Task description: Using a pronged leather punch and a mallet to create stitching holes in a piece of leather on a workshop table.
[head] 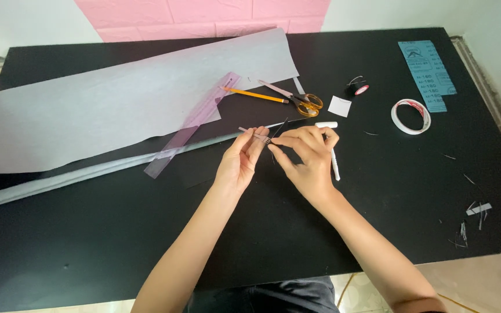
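Hands left (240, 159) and right (307, 157) both pinch a thin, pale, narrow strip (254, 134) above the black table (88, 232).

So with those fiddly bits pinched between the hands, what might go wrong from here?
1. The thin strip pinched between the left hand and right hand looks small, so it could slip and vanish on the black table.
2. The white pen lying by the right hand might get knocked and roll.

table (117, 243): black, matte | wall (204, 14): pink brick panel, white either side | floor (488, 284): pale tile | light: soft, even
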